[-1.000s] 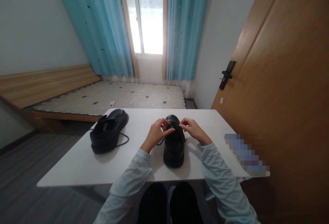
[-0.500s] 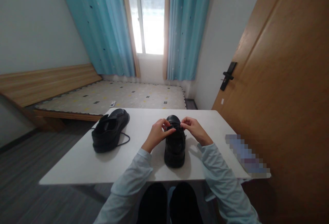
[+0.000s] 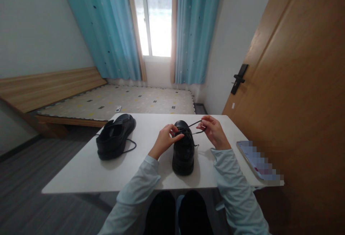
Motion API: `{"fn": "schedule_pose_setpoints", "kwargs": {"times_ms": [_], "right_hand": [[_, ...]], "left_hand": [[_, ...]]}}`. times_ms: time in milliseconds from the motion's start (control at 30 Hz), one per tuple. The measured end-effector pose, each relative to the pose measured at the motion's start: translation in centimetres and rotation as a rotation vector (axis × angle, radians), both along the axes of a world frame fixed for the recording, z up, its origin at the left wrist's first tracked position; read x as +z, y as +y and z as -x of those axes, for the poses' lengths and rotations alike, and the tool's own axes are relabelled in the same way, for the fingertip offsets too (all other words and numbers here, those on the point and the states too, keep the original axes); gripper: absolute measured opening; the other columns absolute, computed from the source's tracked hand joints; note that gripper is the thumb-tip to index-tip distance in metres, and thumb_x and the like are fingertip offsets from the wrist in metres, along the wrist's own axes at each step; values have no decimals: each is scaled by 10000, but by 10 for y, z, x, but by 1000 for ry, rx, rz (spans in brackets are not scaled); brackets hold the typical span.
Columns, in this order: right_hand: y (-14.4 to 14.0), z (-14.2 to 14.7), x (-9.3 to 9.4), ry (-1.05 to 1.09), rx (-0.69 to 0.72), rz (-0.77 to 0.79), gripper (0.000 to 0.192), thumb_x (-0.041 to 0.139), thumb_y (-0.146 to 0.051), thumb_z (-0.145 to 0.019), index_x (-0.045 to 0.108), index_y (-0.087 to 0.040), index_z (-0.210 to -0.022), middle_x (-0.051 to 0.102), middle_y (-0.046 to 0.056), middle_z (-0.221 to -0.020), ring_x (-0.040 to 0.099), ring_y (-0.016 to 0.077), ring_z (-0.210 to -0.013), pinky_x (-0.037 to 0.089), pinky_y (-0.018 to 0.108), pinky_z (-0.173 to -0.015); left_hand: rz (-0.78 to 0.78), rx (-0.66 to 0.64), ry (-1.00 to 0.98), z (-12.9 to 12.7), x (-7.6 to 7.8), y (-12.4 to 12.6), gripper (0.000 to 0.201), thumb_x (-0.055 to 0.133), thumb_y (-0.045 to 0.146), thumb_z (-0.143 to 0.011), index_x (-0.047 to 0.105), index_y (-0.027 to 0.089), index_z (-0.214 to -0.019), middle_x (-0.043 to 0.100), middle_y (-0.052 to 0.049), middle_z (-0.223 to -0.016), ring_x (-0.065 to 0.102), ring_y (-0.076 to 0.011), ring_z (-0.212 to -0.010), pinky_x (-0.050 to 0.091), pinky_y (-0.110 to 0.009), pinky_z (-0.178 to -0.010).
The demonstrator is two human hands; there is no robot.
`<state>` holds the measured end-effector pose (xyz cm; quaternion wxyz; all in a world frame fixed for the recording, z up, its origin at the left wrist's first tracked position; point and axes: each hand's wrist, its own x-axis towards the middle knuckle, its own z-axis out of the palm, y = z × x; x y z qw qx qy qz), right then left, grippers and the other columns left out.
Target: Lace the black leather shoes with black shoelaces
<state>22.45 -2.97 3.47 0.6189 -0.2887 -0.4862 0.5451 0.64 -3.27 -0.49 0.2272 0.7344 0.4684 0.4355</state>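
Note:
A black lace-up shoe (image 3: pixel 183 152) stands on the white table (image 3: pixel 81 170) right in front of me, toe pointing away. My left hand (image 3: pixel 165 141) pinches the laces at the top of this shoe. My right hand (image 3: pixel 212 131) holds a black shoelace (image 3: pixel 194 123) and draws it out to the right of the shoe in a loop. A second black shoe (image 3: pixel 115 136) lies further left on the table, its lace trailing loose beside it.
A flat blurred object (image 3: pixel 258 163) lies at the table's right edge beside a wooden door (image 3: pixel 296 94). Behind the table are a low bed (image 3: pixel 121 100), a window and blue curtains (image 3: pixel 194 30). My dark-trousered knees show under the front edge.
My right hand has moved right and slightly up, pulling the lace out from the shoe into a loop. My left hand stays pinched at the laces.

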Motion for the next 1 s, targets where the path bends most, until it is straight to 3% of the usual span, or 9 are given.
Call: {"fn": "schedule_pose_setpoints", "kwargs": {"times_ms": [133,300,400,500,667,833,1000], "right_hand": [[3,1,-3,-31,-20,-4,205,732,-295,-684,644,-190,-837,603,-34,-658,531,81,-489,462,236,-496],[5,3,-6,-115,-149,-63,268,642,-424,-774,643,-161,-720,526,-37,-515,500,80,-459,419,216,-471],[3,4,-5,-254,-189,-105,354,587,-477,-806,627,-154,-669,438,-51,-388,484,94,-408,363,206,-417],[-1,6,-3,-453,-175,-64,345,616,-491,-771,633,-147,-753,506,-38,-400,438,92,-348,282,203,-355],[-1,10,-9,-760,-7,-177,324,656,-445,-754,664,-149,-886,526,-42,-497,470,98,-447,341,219,-452],[4,11,-16,-986,-59,-349,263,645,-430,-786,704,-187,-870,520,-9,-662,469,117,-595,369,256,-571],[4,11,-19,-1071,37,-401,357,752,-403,-688,637,-197,-956,526,18,-848,492,137,-697,413,269,-627]], "left_hand": [[2,0,2,0,-1,0,309,691,454,-724,575,177,-798,624,-26,-834,584,-141,-684,466,-253,-580],[20,-3,-10,0,0,0,307,681,460,-731,575,178,-787,628,-26,-838,584,-139,-682,474,-256,-600],[23,11,-24,-1,0,0,268,607,448,-795,589,181,-777,635,-27,-820,587,-142,-689,480,-263,-625],[32,27,-40,0,0,1,227,567,403,-822,601,182,-783,641,-28,-809,593,-144,-687,486,-271,-641],[65,10,-61,1,1,2,178,605,354,-782,616,177,-798,650,-38,-838,603,-149,-698,493,-262,-612],[68,-28,-76,0,3,2,165,606,341,-773,617,176,-777,656,-40,-825,605,-159,-728,499,-268,-625],[44,-8,-95,-1,1,3,138,600,316,-785,601,179,-771,652,-30,-786,610,-164,-732,501,-280,-655]]}}
